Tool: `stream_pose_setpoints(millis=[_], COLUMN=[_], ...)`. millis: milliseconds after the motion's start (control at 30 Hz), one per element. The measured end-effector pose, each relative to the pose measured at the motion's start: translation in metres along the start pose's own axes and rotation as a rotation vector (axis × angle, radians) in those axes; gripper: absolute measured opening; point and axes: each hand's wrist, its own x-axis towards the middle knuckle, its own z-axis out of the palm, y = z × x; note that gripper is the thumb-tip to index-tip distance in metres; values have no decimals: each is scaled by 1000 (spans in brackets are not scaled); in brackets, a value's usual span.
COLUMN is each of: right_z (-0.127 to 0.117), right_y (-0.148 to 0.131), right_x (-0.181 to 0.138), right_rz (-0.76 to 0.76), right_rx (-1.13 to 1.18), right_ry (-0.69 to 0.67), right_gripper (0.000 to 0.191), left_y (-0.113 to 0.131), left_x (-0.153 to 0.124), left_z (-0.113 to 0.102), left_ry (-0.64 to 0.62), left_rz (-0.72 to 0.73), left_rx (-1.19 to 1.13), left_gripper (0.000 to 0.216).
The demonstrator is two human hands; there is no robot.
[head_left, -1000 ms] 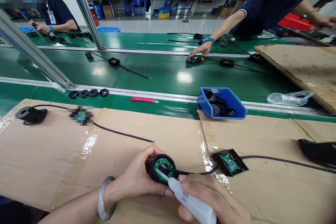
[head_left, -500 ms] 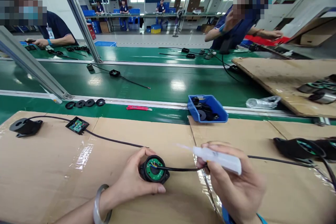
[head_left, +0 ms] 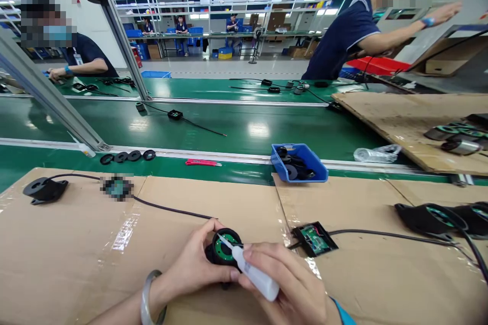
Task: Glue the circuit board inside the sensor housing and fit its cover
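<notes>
Black housing (head_left: pixel 227 262): gripped in my left hand (head_left: pixel 188 264) over the cardboard (head_left: pixel 190 198), mouth up and tilted; I can't tell whether it rests there.
Green circuit board (head_left: pixel 220 251): bare inside that housing, no cover on, so I judge this unit part-way.
Square box (head_left: pixel 315 238): lies to my right, lidless, covering left undone.
Left-hand unit (head_left: pixel 46 190): its top looks covered, so probably further along.
Black rings (head_left: pixel 133 155): four wait in a row, unused.
Left fingers: half open, thumb near side, index far side, pinching the housing.
Right fingers: my right hand (head_left: pixel 287 269) closes around a white squeeze bottle (head_left: pixel 259 279).
Nozzle (head_left: pixel 224 240): over the board; contact too small to tell.
</notes>
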Motion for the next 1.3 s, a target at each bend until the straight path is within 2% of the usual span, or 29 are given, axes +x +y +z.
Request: stream_pose_setpoints(millis=[533, 633, 733, 800, 833, 900, 1000, 1067, 1167, 1300], right_z=[-5, -13, -21, -24, -24, -20, 0, 22, 56, 83], right_y=[2, 6, 16, 29, 37, 57, 99, 130, 171, 203], right_x=[-5, -9, -14, -13, -11, -3, 14, 25, 36, 42], right_rz=[8, 102, 225, 365, 449, 590, 696, 751, 839, 919], right_rx=[-47, 65, 171, 227, 269, 363, 429, 417, 350, 216], right_ry=[-3, 90, 314, 443, 467, 439, 323, 251, 176, 103], right_gripper=[15, 20, 30, 27, 23, 18, 31, 36, 28, 27], left_y=[-2, -4, -3, 1, 2, 4, 1, -2, -3, 3], left_x=[1, 0, -3, -7, -9, -14, -21, -23, -27, -30], left_z=[-1, -3, -4, -4, -3, -1, 2, 3, 0, -4], left_ry=[-6, 22, 117, 185, 203, 204, 204, 214, 167, 83], left_rz=[-7, 13, 119, 181, 193, 185, 139, 96, 111, 116], left_rx=[-24, 38, 266, 473, 572, 740, 892, 922, 878, 799], left_gripper=[58, 61, 60, 57, 55, 54, 56, 56, 53, 59])
